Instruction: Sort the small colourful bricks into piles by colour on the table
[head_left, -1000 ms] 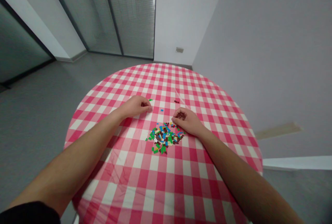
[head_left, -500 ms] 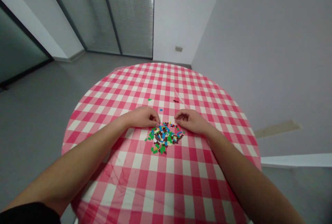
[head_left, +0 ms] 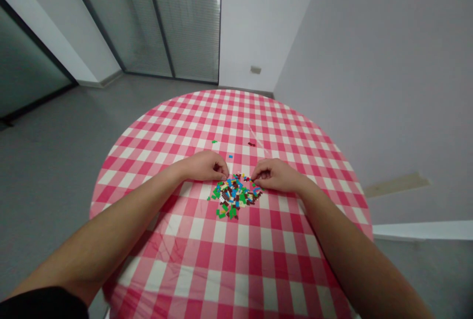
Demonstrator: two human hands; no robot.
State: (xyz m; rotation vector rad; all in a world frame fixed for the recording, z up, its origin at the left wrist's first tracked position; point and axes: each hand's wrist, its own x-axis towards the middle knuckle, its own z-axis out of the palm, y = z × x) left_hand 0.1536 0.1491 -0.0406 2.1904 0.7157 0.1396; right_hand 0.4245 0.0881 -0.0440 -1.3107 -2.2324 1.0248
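A heap of small plastic building bricks (head_left: pixel 234 196) in green, blue, dark red, brown, white and yellow lies on the checked tablecloth. My left hand (head_left: pixel 202 166) rests curled at the heap's upper left edge, its fingertips just above the pieces. My right hand (head_left: pixel 275 175) lies at the upper right edge, its fingertips touching the heap. The curled fingers hide whether either hand holds a piece. Apart from the heap, a green brick (head_left: pixel 214 141), a blue brick (head_left: pixel 230 156) and a dark red brick (head_left: pixel 252 144) lie farther out.
The round table with its red-and-white checked cloth (head_left: pixel 221 260) fills the lower middle. Grey floor surrounds it. Behind stand a glass partition with blinds (head_left: pixel 185 18) and a pale wall (head_left: pixel 369 63). A black sleeve (head_left: pixel 40 304) shows at the lower left.
Over the last second my left hand has moved down toward the heap. My right hand has shifted slightly, bringing its fingertips onto the heap's edge.
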